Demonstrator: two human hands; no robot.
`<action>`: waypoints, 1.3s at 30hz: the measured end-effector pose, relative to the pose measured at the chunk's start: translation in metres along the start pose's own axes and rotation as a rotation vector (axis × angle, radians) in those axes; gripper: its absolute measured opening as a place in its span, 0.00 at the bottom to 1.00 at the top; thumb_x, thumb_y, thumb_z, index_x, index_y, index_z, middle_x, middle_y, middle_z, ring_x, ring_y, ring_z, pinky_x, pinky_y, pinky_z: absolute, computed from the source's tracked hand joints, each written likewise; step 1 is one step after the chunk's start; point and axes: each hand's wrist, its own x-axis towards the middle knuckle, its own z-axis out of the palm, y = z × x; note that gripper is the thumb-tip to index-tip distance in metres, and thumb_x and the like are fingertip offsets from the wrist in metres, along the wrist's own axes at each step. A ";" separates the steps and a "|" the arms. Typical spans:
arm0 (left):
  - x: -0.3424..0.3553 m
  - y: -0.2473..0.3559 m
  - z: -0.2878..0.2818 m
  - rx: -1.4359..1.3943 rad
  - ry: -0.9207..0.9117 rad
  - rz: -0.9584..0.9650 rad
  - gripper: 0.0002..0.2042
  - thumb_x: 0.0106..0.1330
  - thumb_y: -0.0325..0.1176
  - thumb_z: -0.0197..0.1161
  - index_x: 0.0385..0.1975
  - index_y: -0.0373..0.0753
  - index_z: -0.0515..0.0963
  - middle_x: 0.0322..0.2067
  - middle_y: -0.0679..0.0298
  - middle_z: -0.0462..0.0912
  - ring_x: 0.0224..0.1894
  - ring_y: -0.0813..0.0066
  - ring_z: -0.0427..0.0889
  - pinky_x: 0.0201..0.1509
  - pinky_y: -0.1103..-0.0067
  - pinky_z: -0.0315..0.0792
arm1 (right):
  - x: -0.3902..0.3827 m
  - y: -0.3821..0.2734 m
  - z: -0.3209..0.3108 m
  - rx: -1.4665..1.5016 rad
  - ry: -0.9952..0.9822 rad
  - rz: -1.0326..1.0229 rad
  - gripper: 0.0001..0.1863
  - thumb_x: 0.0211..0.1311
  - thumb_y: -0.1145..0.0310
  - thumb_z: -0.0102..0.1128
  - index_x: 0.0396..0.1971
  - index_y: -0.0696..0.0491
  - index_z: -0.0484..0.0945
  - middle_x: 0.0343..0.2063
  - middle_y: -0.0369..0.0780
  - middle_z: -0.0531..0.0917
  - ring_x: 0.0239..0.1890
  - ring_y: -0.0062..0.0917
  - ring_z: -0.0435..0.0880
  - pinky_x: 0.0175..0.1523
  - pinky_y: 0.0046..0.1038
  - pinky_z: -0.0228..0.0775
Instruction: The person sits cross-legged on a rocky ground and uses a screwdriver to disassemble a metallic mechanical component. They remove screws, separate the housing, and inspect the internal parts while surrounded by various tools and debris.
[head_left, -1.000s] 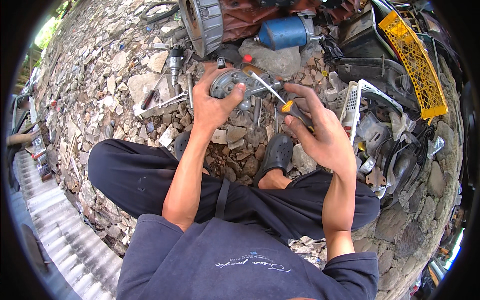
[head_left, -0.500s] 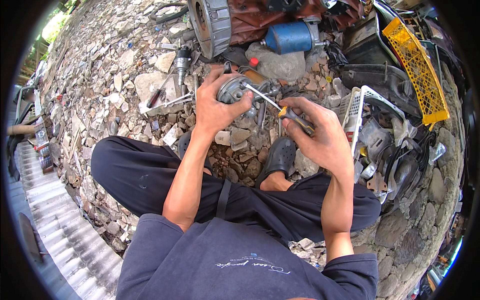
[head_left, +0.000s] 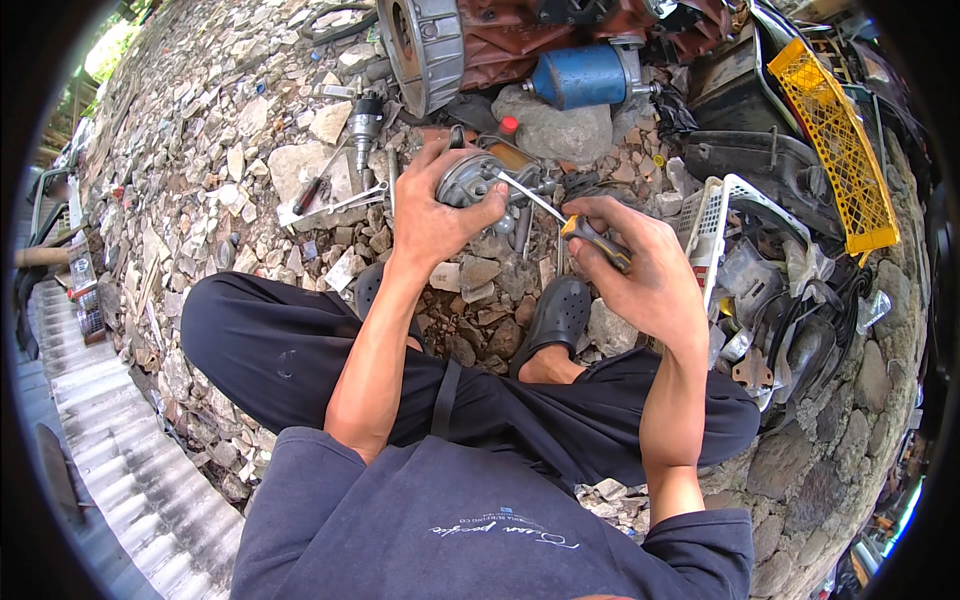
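My left hand [head_left: 432, 205] is closed around a round grey metal machine part [head_left: 468, 180], thumb along its near edge, holding it up over the stony ground. In my right hand [head_left: 640, 262] is a screwdriver [head_left: 612, 252] with a yellow-and-black handle, gripped between thumb and fingers. Its bright shaft points up and left, and the tip is at the right side of the part's face. Whether the tip sits in a screw or slot is too small to tell. My left fingers partly hide the far side of the part.
Beyond my left hand, a silver cylindrical part [head_left: 365, 122], a second screwdriver [head_left: 310, 192] and a spanner [head_left: 358, 199] lie by a flat stone. A red-capped bottle [head_left: 509, 127], blue cylinder [head_left: 578, 76] and large metal housing [head_left: 430, 52] stand ahead. Right are white [head_left: 704, 235] and yellow [head_left: 835, 150] crates.
The metal part has shifted slightly to the right in my left hand. The screwdriver and its tip have moved a little to the right and down with it.
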 end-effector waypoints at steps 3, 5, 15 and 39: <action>0.000 -0.003 0.001 0.015 -0.005 0.005 0.19 0.45 0.38 0.75 0.37 0.36 0.84 0.39 0.53 0.83 0.40 0.58 0.85 0.47 0.69 0.77 | 0.000 0.001 0.000 -0.009 0.001 0.000 0.16 0.57 0.74 0.62 0.46 0.59 0.78 0.35 0.52 0.83 0.41 0.47 0.83 0.45 0.39 0.73; 0.000 -0.002 0.000 0.024 -0.017 -0.003 0.20 0.44 0.38 0.75 0.37 0.36 0.84 0.40 0.53 0.82 0.41 0.57 0.85 0.47 0.69 0.77 | 0.001 0.001 0.000 -0.016 0.004 0.014 0.15 0.56 0.74 0.63 0.44 0.59 0.77 0.34 0.51 0.83 0.40 0.47 0.83 0.44 0.39 0.73; 0.000 0.001 -0.005 0.180 -0.005 0.116 0.21 0.43 0.38 0.77 0.38 0.35 0.84 0.43 0.52 0.82 0.42 0.56 0.85 0.47 0.69 0.78 | -0.008 0.001 0.001 -0.255 0.127 -0.039 0.15 0.52 0.70 0.69 0.40 0.56 0.78 0.29 0.45 0.79 0.36 0.44 0.83 0.39 0.39 0.74; -0.002 -0.003 -0.012 0.267 0.012 0.094 0.22 0.43 0.39 0.77 0.39 0.36 0.84 0.47 0.48 0.81 0.45 0.54 0.85 0.49 0.69 0.79 | -0.001 0.000 0.025 0.007 0.038 0.372 0.12 0.66 0.65 0.61 0.37 0.60 0.82 0.25 0.49 0.82 0.28 0.41 0.83 0.35 0.35 0.73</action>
